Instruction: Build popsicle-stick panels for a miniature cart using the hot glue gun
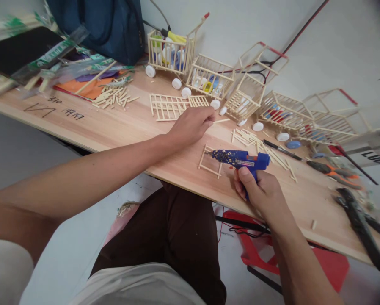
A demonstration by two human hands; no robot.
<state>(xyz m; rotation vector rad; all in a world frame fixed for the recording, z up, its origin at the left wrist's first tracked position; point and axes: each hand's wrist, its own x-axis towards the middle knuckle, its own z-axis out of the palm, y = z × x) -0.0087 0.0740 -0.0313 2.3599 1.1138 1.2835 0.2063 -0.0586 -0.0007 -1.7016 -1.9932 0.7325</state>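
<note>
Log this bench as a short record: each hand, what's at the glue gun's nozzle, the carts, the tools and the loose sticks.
Left hand: above the tabletop, beside a thin wooden stick; grip unclear
Right hand: holding a blue hot glue gun
At nozzle: small frame of wooden sticks, lying flat
Carts: miniature wooden shopping carts, in a row near the wall
Tools: black pen, orange-and-black pliers
Loose sticks: short pile near orange sheet

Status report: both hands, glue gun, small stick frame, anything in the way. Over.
Right hand closed on blue glue gun; nozzle over small stick frame, contact unclear. Left hand by a thin stick, hold unclear. Loose sticks beyond, apart from frame.
</note>
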